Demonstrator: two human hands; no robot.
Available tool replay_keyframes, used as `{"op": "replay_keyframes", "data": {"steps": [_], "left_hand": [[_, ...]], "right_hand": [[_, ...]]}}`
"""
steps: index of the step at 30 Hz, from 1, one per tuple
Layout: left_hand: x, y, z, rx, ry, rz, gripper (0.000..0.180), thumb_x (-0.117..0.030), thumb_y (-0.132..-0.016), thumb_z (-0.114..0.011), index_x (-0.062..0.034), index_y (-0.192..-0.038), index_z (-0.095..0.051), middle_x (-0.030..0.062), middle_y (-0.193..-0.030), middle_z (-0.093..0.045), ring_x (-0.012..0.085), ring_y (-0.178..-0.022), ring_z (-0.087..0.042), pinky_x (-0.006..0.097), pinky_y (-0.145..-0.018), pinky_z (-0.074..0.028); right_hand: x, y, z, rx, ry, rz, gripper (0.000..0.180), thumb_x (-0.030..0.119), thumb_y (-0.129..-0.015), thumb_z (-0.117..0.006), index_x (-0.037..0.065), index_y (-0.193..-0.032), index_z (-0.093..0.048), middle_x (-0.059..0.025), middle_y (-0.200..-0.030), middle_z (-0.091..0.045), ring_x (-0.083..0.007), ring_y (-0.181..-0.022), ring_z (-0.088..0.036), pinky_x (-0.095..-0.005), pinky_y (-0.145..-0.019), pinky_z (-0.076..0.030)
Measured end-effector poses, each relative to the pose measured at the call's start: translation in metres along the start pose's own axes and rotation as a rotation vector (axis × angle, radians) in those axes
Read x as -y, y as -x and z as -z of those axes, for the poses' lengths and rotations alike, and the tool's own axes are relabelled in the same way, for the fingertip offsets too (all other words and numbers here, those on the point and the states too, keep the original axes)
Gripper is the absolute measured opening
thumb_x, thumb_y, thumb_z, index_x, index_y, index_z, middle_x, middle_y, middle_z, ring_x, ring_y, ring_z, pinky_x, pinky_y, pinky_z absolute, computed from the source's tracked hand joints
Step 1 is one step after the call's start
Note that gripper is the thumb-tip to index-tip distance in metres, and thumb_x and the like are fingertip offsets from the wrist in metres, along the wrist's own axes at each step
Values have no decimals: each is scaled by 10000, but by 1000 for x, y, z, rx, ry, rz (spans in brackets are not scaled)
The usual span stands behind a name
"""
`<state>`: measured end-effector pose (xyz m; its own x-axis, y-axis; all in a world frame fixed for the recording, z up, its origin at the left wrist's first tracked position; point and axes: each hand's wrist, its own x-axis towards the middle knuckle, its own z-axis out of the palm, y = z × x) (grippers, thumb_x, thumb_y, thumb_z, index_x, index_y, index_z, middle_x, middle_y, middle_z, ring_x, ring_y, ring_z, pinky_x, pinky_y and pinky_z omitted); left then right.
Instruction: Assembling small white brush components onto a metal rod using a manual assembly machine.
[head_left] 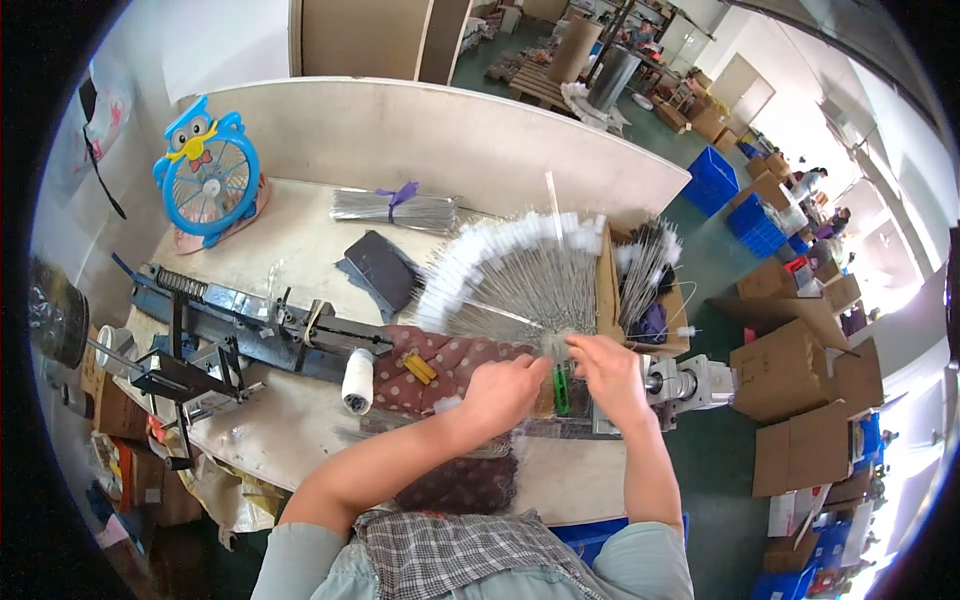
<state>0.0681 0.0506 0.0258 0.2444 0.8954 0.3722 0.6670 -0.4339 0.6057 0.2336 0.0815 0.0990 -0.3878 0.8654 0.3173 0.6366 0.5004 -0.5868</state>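
My left hand (505, 392) is closed at the near side of the work table, fingers bunched toward the right. Just right of it, my right hand (608, 375) is bent with thumb and fingers pinched together. Whatever either one holds is too small or hidden to name. Between them stands a slim green clip-like piece (561, 388). Beyond the hands a wide fan of thin metal wires (530, 285) with white tufted ends lies spread. A grey metal machine head (695, 384) sits right beside my right wrist.
A brown dotted cloth pad (400, 390) carries a yellow piece (420, 368); a white thread spool (357, 382) is beside it. Leftward runs a long metal fixture (250, 310). Behind are a tied wire bundle (395, 208) and a blue fan (208, 180). A cardboard box (608, 290) holds more wires.
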Motion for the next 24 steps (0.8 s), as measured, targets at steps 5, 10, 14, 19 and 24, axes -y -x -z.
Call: {"op": "replay_keyframes", "data": {"steps": [5, 10, 14, 19, 24], "left_hand": [[14, -27, -5, -8, -333, -158, 128, -105, -739, -575, -106, -865, -601, 52, -769, -560, 253, -699, -613, 378, -584, -482], [40, -25, -5, 3, -456, -141, 288, -173, -772, -641, -104, -1052, -629, 97, -949, -613, 266, -833, -625, 373, -663, -500], [22, 43, 46, -62, 31, -81, 305, -111, -776, -688, -85, -1077, -649, 119, -1066, -629, 272, -876, -641, 357, -732, -523], [26, 112, 84, -171, 296, 408, 186, -93, -823, -652, -35, -999, -673, 98, -988, -665, 206, -830, -657, 311, -713, -531], [46, 134, 109, -436, 831, 896, 166, -119, -884, -599, 6, -985, -643, 78, -861, -666, 160, -741, -630, 277, -685, -513]], "right_hand": [[-27, -2, -9, -42, 77, -31, 173, 120, -817, -633, 80, -984, -658, -153, -872, -649, -330, -722, -619, -388, -630, -490], [-35, -5, -6, 211, 77, -22, 124, 236, -774, -675, 134, -832, -712, -103, -795, -653, -297, -715, -604, -394, -642, -478], [-20, -16, -7, 261, 12, 88, 136, 278, -737, -691, 153, -775, -727, -18, -731, -650, -241, -721, -569, -354, -671, -472], [22, -51, -69, 278, -150, 428, 128, 259, -730, -684, 133, -743, -704, 3, -745, -651, -213, -788, -562, -329, -690, -473], [50, -58, -125, 174, -144, 411, 107, 213, -735, -668, 114, -771, -687, -2, -756, -642, -216, -783, -551, -341, -693, -471]]}}
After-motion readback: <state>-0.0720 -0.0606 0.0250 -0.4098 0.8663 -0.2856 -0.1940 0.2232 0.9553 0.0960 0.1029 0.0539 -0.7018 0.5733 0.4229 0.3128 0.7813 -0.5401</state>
